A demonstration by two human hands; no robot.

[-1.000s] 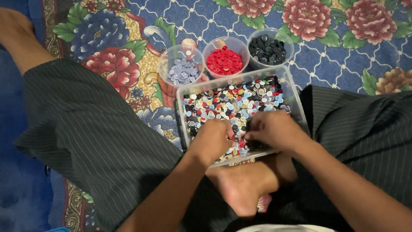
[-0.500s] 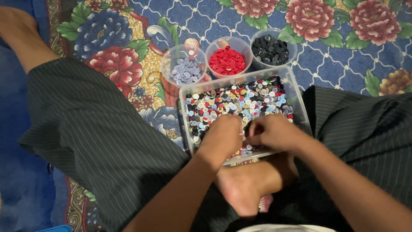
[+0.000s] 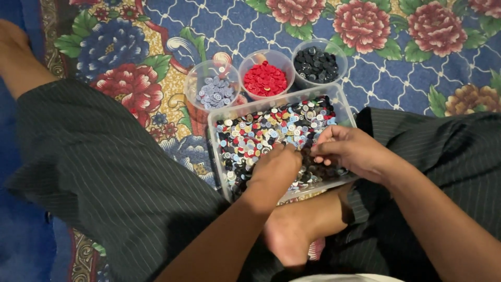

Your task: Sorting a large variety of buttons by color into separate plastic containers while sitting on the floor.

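Observation:
A clear rectangular plastic tray (image 3: 215, 137) full of mixed coloured buttons (image 3: 266, 130) lies on the floor between my legs. My left hand (image 3: 276, 168) rests knuckles-up in the near part of the tray, fingers curled into the buttons. Beside it, my right hand (image 3: 347, 150) pinches at the buttons with its fingertips close together; whether it holds a button I cannot tell. Behind the tray stand three round clear cups: one with grey-blue buttons (image 3: 214, 92), one with red buttons (image 3: 265, 79), one with black buttons (image 3: 315, 65).
A flowered blue, red and yellow carpet (image 3: 417, 52) covers the floor. My legs in dark pinstriped trousers (image 3: 104, 172) spread to both sides of the tray. One bare foot (image 3: 292, 235) lies just in front of the tray, another foot (image 3: 13, 52) at far left.
Both hands stay in the tray's near part; the fingers shifted slightly among the buttons, and the view moved a little.

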